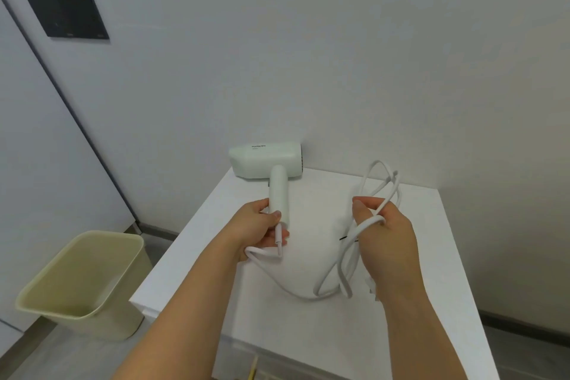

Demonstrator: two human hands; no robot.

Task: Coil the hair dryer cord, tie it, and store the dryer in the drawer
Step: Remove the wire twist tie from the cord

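Floor left of the white flat cabinet top (425, 241) holds a beige plastic waste bin (83, 284). Over that top's left side, our left hand (256, 231) grips the handle of the pale white-green plastic hair dryer (265, 160), its barrel above the far left corner. Over the right side, our right hand (388, 241) clasps loops of the white cord (368, 221), which sags from the handle.

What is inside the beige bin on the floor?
Nothing shows inside the bin: only its bare inner walls. Its right-hand wall, nearest the camera, hides part of the bottom, so something small could lie there.
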